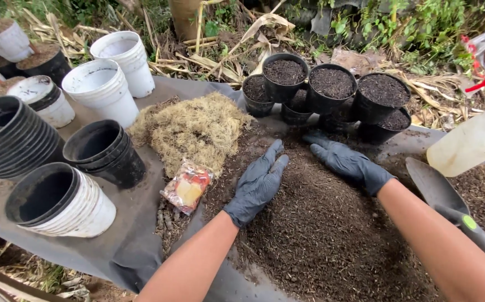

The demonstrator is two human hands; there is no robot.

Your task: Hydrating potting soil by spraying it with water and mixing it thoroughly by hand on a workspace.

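My left hand (257, 184), in a dark glove, lies flat and open on the soil heap (321, 235), fingers straight, gripping nothing. My right hand (347, 162), gloved the same, is also open and rests palm down on the heap's far edge, holding nothing. The two hands are near each other but apart.

Positions relative to the soil heap:
- The heap lies on a dark sheet (136, 246) spread over the ground.
- Beyond its far edge stands a cluster of black pots (332, 84) filled with soil.
- At its left edge lies a mound of dry yellowish moss (198, 128); a small clear packet (186, 187) with red and yellow contents lies just beside the heap, below the moss.
- Further left lie stacks of empty black and white pots (58, 201), some on their sides.
- At its right edge rests a trowel (438, 190), blade on the soil; past it lies a pale spray bottle (471, 142) with a red trigger.
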